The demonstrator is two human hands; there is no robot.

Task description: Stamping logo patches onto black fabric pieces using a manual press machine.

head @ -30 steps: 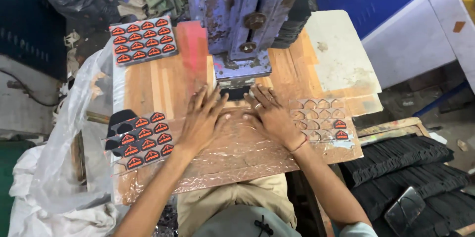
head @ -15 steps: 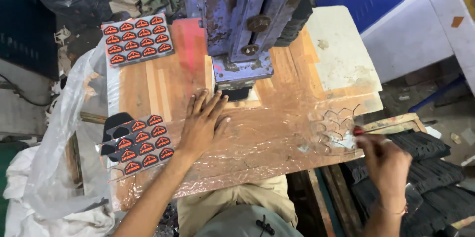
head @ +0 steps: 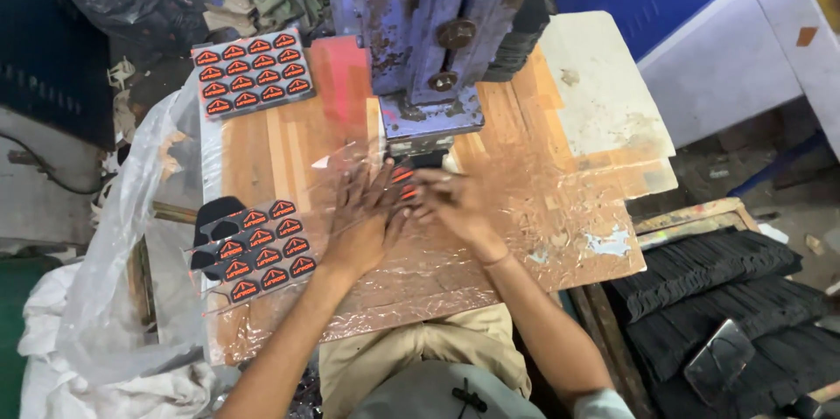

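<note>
Both hands lay flat, fingers spread and gripping nothing: the left hand and right hand pressed a crinkled clear plastic sheet onto the wooden worktop. Between their fingertips, a small black patch with orange-red marking lay under the blue press.

Left hand: bare; no glove, ring or band is seen.
Right hand: bare; no glove is worn.
Right wrist: a thin band is worn around it.
Forearms: left uncovered on both sides.
Right sleeve: a pale, light-coloured edge is seen at the lower frame border.
Trousers: khaki-tan cloth, creased across the lap.
Upper garment: grey fabric, fitted with a small dark fastening at its centre.
</note>
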